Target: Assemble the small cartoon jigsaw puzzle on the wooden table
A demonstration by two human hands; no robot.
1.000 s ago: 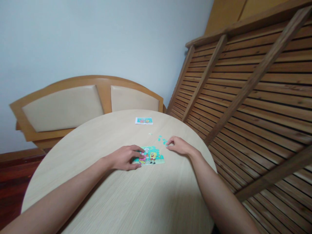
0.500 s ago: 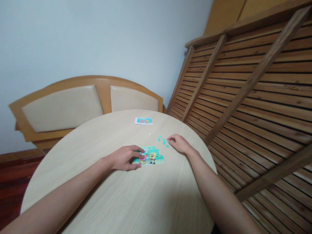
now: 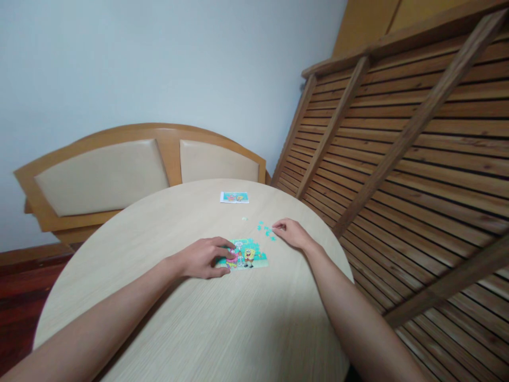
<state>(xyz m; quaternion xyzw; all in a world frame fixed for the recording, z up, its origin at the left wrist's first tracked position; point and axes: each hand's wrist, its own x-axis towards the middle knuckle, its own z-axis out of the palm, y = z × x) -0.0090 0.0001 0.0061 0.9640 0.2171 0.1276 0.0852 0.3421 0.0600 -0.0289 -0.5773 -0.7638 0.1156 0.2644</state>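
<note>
A small cartoon jigsaw puzzle (image 3: 248, 255) lies on the round light-wood table (image 3: 191, 313). My left hand (image 3: 202, 257) rests on the puzzle's left edge, fingers curled loosely and pressing it down. My right hand (image 3: 290, 232) reaches to the right of the puzzle, its fingertips pinched together at several loose turquoise pieces (image 3: 265, 229). Whether a piece sits between the fingers is too small to tell.
A small printed picture card (image 3: 234, 197) lies at the table's far side. A wooden bench with padded beige backs (image 3: 119, 170) stands behind the table. A slatted wooden panel (image 3: 417, 159) leans close on the right. One stray piece (image 3: 245, 218) lies apart.
My right hand has moved a little up and away from the puzzle toward the loose pieces. My left hand has stayed on the puzzle.
</note>
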